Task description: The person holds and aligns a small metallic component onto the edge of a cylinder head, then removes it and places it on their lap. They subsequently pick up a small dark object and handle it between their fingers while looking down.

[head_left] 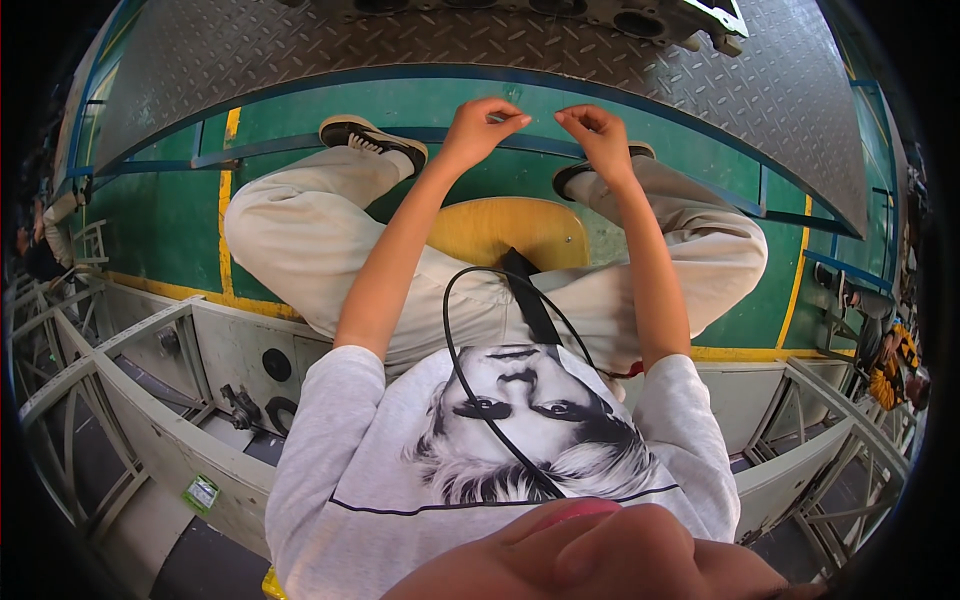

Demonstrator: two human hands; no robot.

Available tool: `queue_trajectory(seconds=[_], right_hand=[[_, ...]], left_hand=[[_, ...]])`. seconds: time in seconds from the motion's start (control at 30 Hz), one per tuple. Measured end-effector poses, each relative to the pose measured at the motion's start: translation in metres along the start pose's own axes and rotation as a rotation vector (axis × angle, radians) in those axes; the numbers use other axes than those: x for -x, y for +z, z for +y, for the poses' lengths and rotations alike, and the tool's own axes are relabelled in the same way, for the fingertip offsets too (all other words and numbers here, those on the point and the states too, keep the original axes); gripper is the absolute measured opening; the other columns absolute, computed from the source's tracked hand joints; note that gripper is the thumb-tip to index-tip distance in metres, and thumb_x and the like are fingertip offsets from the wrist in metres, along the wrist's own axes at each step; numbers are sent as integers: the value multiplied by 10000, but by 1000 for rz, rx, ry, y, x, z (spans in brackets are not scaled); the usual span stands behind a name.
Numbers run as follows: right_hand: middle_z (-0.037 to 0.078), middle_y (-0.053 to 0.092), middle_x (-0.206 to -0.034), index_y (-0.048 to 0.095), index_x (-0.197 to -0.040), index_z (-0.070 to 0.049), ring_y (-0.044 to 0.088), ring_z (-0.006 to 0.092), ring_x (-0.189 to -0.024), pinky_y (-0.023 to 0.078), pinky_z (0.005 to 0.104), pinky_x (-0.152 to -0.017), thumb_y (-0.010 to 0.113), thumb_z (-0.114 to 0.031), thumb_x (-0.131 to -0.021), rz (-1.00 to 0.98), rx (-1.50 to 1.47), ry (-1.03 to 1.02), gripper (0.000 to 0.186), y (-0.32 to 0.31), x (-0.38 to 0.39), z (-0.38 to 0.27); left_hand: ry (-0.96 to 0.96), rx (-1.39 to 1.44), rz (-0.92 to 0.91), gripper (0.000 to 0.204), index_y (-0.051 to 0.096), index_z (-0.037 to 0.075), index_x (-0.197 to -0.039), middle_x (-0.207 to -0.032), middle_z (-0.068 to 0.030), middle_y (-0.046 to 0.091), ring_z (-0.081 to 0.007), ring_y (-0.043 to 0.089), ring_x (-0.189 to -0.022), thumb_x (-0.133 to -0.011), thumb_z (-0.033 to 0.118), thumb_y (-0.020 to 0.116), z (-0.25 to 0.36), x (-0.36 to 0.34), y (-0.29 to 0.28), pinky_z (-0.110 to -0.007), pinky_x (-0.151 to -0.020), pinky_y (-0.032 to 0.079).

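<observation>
A green-painted floor (160, 215) with yellow lines is spreading below the head camera, edged by a grey diamond-plate platform (330, 50) curving across the top. The person is sitting on a round wooden stool (500, 225), legs in pale trousers, dark shoes resting near a blue rail (300, 148). The left hand (482, 122) and the right hand (592, 130) are reaching forward, fingers pinched together, close to each other above the rail; whatever they are pinching is too small to make out. A black cable (455, 360) is looping over the grey printed shirt. Grey metal frames (110, 380) are standing at both sides.
</observation>
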State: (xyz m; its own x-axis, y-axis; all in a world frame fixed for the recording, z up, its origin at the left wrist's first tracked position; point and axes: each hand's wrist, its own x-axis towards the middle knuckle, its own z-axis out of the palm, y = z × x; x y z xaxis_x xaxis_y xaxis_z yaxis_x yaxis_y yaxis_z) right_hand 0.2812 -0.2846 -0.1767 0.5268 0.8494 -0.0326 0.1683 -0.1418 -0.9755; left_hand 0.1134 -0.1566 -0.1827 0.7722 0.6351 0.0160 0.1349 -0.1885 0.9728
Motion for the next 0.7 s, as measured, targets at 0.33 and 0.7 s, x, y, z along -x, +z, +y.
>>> queue_trajectory(seconds=[0.33,0.7], right_hand=[[-11,594,-704,666,-875,7,491,40,-644,387,196,-587,662,-151,-836,-27,51,36,163,4,19,10],[40,617,-684,663,-855,19,519,75,-607,417,229,-569,669,-116,-815,6,79,-11,141,10,28,10]], left_hand=[[-74,-6,-13,205,685,-12,-894,-816,-61,679,-109,610,-765,-810,174,703,-7,14,-3,-245,-716,477],[-47,-187,-2,183,685,10,-879,-802,-87,683,-135,634,-723,-809,178,700,-20,20,5,-258,-672,492]])
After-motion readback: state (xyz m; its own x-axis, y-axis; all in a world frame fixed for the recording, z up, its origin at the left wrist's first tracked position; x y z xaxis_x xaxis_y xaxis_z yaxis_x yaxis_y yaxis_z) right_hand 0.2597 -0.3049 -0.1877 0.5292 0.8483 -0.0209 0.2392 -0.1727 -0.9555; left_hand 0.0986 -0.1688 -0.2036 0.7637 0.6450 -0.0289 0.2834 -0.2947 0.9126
